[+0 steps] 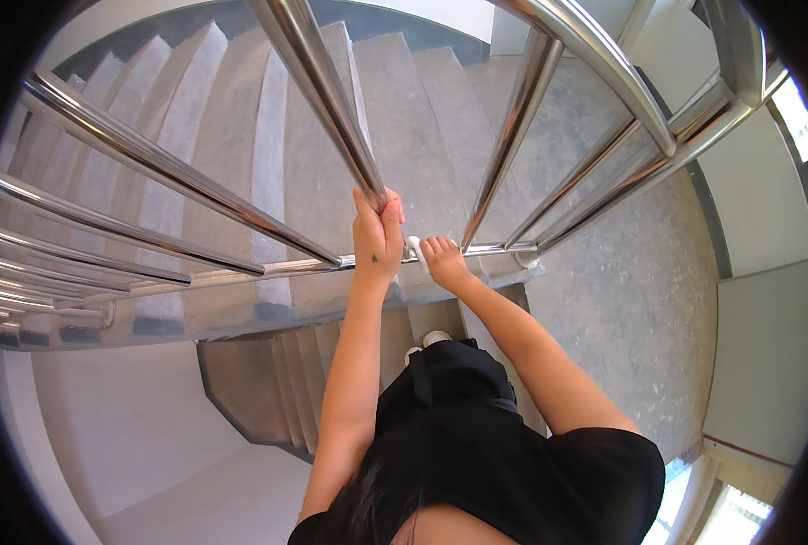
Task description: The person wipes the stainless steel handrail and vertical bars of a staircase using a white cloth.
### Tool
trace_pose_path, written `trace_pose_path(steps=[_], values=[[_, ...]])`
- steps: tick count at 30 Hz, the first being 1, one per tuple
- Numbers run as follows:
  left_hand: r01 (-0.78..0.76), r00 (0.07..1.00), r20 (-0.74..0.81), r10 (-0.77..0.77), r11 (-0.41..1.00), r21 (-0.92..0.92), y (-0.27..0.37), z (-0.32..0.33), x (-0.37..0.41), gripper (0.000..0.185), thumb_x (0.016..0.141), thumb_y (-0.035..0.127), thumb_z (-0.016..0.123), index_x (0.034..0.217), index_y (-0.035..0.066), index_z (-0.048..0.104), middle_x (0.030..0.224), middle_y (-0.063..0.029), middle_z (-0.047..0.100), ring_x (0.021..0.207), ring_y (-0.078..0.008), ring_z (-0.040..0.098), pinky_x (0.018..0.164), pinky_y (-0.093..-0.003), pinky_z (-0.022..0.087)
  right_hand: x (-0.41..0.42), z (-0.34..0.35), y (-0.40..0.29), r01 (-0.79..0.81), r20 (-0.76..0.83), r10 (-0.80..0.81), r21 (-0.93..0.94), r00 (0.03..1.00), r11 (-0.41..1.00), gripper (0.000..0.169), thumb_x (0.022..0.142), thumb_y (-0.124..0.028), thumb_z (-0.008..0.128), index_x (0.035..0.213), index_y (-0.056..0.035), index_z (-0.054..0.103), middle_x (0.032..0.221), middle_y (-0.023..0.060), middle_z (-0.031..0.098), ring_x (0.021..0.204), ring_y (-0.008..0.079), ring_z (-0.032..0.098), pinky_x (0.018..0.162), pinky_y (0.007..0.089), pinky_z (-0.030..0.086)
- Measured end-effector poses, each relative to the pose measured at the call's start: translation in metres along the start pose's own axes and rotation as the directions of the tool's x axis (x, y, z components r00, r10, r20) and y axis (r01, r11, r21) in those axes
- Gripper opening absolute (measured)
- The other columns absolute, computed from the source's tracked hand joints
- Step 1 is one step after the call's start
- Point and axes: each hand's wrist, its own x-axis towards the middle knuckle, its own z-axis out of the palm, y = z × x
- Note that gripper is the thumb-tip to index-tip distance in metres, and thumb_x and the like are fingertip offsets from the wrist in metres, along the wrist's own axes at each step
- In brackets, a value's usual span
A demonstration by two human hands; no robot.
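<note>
My left hand (379,230) is closed around a shiny metal baluster (329,102) of a stair railing, near its lower end. Just right of it, my right hand (443,259) presses a white cloth (417,253) against the railing's bottom rail (489,250), between two balusters. Part of the cloth is hidden behind the fingers, and it wraps around the rail. The bottom rail runs on to the left (302,266), where more balusters join it.
Concrete steps (234,150) rise beyond the railing, and a concrete landing (622,286) lies at the right. Lower steps (302,381) show beneath the rail. Thick curved handrail tubes (601,54) cross at the upper right. A pale wall (138,422) stands at the lower left.
</note>
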Motion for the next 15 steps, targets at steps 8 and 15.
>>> trace_pose_path(steps=[8,15], values=[[0.038,0.999,-0.025,-0.038,0.999,0.007,0.006,0.003,0.002,0.024,0.104,0.029,0.042,0.106,0.005,0.039,0.077,-0.0044,0.049,0.067,-0.0119,0.049,0.066,-0.0267,0.044,-0.010,0.016,0.005,-0.127,-0.097,0.121,-0.066,0.988,0.990,0.025,0.079,-0.012,0.059,0.102,-0.0029,0.054,0.098,0.0138,0.058,0.098,0.0308,0.056,0.090,0.0408,0.044],[-0.031,0.995,-0.096,0.017,0.989,-0.143,-0.007,0.009,0.000,0.026,0.103,0.031,0.044,0.107,0.006,0.038,0.080,-0.0050,0.045,0.068,-0.0126,0.045,0.065,-0.0285,0.044,0.021,-0.003,-0.033,-0.090,-0.057,0.195,0.737,0.979,0.670,0.048,0.077,-0.017,0.073,0.119,-0.0062,0.053,0.106,0.0175,0.059,0.104,0.0375,0.055,0.088,0.0454,0.043]])
